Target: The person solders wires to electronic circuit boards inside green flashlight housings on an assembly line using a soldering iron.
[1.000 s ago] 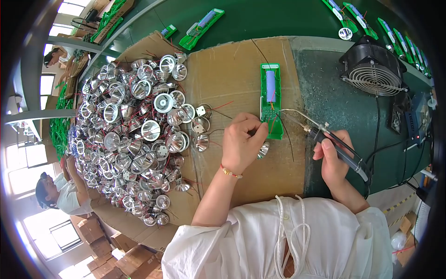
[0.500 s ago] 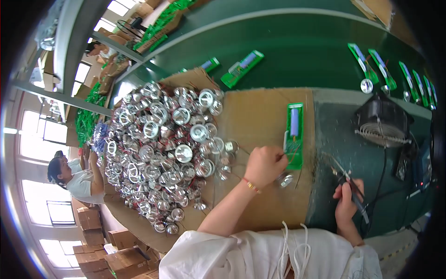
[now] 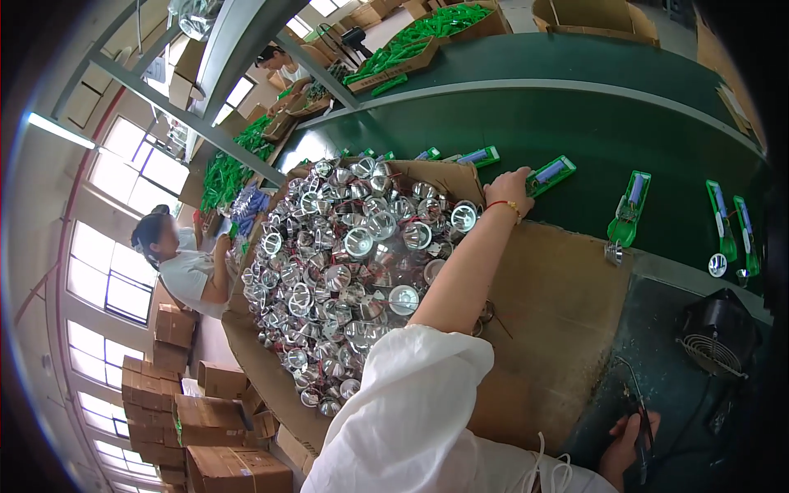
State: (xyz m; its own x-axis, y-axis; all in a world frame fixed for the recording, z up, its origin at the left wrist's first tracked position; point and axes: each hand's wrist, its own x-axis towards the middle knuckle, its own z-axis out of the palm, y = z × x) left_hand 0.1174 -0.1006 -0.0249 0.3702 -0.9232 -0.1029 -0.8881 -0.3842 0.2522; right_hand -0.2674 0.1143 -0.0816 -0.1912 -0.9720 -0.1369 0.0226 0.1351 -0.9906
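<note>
My left hand (image 3: 508, 191) reaches out over the far edge of the cardboard mat. Its fingers close on the near end of a green plastic casing (image 3: 551, 174) with a blue-violet cylindrical cell in it; the fingertips are partly hidden. My right hand (image 3: 629, 440), low at the right, grips a soldering iron (image 3: 641, 419), its thin tip pointing away from me. To the right of my left hand, another green casing (image 3: 631, 209) has a silver reflector cup (image 3: 613, 253) at its near end. Under my left forearm is a large heap of silver reflector cups (image 3: 337, 275) with red wires.
The cardboard mat (image 3: 551, 329) lies before me, a black fan (image 3: 715, 337) at its right. More green casings (image 3: 722, 220) lie along the green belt (image 3: 592, 115). A metal rail (image 3: 526, 86) runs behind. At the left, a person (image 3: 185, 271) works by cartons (image 3: 218, 423).
My left hand has gone from the mat to a casing on the belt. The casing that lay on the mat is gone from there. The view has shifted; my right hand still holds the iron.
</note>
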